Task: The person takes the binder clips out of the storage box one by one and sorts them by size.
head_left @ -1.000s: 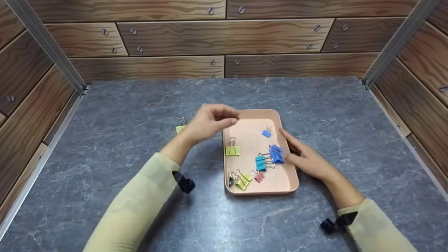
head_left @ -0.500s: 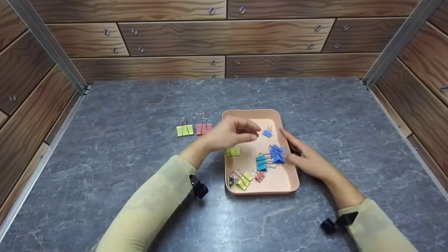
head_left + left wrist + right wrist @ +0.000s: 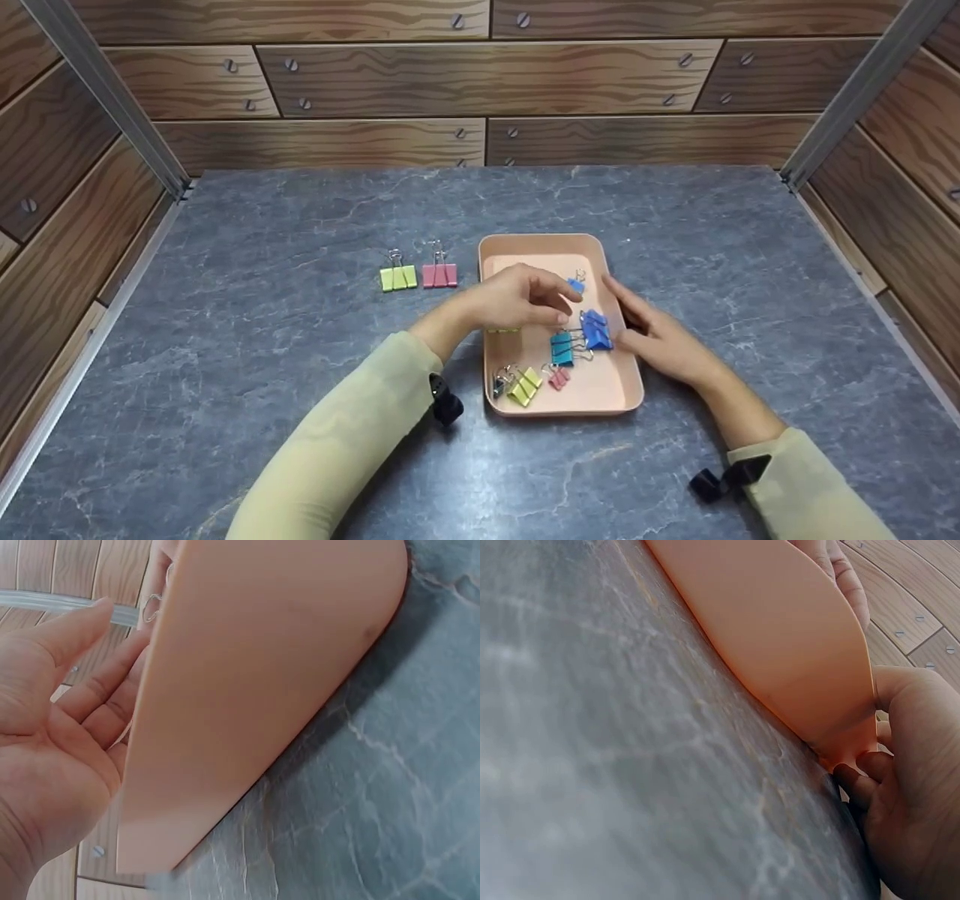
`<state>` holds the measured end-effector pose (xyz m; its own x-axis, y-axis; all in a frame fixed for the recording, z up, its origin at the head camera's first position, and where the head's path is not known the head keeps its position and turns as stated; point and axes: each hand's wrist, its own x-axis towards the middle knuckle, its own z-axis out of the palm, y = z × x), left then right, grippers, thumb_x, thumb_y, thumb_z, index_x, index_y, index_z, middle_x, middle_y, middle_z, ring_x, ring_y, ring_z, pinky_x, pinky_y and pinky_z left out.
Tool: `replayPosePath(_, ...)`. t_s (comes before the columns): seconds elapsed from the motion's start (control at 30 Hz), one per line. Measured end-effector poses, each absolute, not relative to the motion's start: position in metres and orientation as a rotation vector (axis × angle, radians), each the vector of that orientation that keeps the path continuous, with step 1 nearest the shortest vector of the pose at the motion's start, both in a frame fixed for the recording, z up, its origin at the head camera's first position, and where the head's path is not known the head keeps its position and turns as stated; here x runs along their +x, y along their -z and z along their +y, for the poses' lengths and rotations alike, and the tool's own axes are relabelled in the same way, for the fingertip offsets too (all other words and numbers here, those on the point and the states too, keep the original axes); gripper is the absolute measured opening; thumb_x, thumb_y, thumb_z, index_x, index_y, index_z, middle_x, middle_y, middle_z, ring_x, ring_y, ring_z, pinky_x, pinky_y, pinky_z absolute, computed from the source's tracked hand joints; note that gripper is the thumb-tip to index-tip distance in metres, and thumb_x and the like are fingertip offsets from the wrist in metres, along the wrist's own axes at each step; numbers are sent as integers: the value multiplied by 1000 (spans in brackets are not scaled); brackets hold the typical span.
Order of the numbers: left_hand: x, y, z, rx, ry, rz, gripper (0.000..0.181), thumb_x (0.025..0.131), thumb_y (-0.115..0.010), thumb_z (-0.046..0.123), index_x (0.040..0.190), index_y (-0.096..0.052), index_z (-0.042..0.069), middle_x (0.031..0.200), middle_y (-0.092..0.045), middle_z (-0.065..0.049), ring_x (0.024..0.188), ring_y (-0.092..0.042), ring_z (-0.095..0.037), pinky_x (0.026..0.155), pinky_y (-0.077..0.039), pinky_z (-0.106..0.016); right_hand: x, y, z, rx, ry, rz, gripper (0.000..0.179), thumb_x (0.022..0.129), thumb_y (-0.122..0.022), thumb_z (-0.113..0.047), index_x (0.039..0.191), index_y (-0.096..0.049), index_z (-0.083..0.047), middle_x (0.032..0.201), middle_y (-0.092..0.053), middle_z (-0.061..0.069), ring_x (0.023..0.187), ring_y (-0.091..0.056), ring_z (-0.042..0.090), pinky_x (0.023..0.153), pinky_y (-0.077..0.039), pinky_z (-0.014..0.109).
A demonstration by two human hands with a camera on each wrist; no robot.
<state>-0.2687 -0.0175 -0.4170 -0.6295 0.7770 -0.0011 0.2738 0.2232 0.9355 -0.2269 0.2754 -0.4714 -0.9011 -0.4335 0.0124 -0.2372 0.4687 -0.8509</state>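
In the head view a shallow peach plastic tray [image 3: 562, 409] holds several binder clips. My left hand [image 3: 517, 296] hovers inside it, thumb and fingers apart and nothing between them. Near its fingertips are a small blue binder clip [image 3: 576, 286], a larger blue binder clip [image 3: 596, 330] and a teal binder clip [image 3: 562, 350]. My right hand [image 3: 667, 341] holds the tray's right side, thumb at the rim; the right wrist view shows its fingers [image 3: 855, 784] bent against the outer wall. A lime binder clip [image 3: 504, 330] is mostly hidden under my left hand.
A lime binder clip [image 3: 398, 278] and a pink binder clip [image 3: 439, 275] lie on the dark marbled table [image 3: 300, 225] left of the tray. Inside, toward the front, are another lime clip [image 3: 525, 386], a small pink clip [image 3: 558, 377] and a dark clip [image 3: 499, 385]. Wood-patterned walls enclose the table.
My left hand has moved right and toward me, from the tray's left rim to over its middle, uncovering the clips on the table. My right hand stays at the tray's right side.
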Motion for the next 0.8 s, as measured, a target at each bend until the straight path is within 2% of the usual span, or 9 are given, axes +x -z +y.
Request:
replayPosePath(0.2, -270, 421, -12, 964, -1354, 2001, 36, 100, -72, 1, 135, -68, -3, 120, -76, -19, 108, -73, -14, 99, -54, -25, -227, 470, 275, -576, 1390, 2517, 84, 99, -64, -8, 170, -24, -27, 172, -27, 16, 155, -31, 36, 123, -28, 43)
replayPosePath(0.3, -270, 423, -10, 974, -1336, 1999, 34, 100, -72, 1, 134, -69, -3, 119, -77, -18, 108, -73, -14, 100, -53, -24, -227, 470, 275, -580, 1393, 2513, 85, 98, -64, -7, 170, -24, -27, 172, -26, 17, 155, -31, 36, 123, -27, 48)
replayPosePath(0.37, -270, 424, -9, 989, -1326, 1998, 34, 100, -72, 0, 134, -69, -3, 119, -77, -18, 108, -73, -14, 100, -53, -24, -227, 470, 275, -582, 1393, 2514, 84, 98, -64, -7, 170, -24, -27, 172, -26, 17, 155, -31, 37, 122, -29, 42)
replayPosePath(0.5, -271, 426, -6, 1018, -1308, 1988, 33, 101, -71, 0, 134, -69, -2, 121, -76, -18, 108, -73, -12, 101, -52, -23, -227, 470, 276, -590, 1413, 2501, 85, 98, -64, -6, 170, -24, -26, 172, -26, 17, 155, -30, 37, 116, -30, 20)
replayPosePath(0.57, -271, 427, -5, 1024, -1306, 1977, 33, 101, -70, 0, 134, -69, -3, 122, -76, -18, 109, -72, -11, 101, -51, -23, -227, 470, 275, -600, 1436, 2482, 85, 97, -63, -5, 170, -24, -24, 172, -25, 17, 155, -29, 37, 113, -29, 13)
replayPosePath(0.8, -272, 429, -2, 1055, -1290, 1974, 33, 102, -70, 1, 134, -70, -2, 120, -76, -18, 106, -70, -9, 101, -50, -22, -227, 471, 275, -602, 1453, 2462, 86, 96, -62, -2, 170, -24, -24, 173, -23, 15, 156, -28, 35, 112, -29, 11)
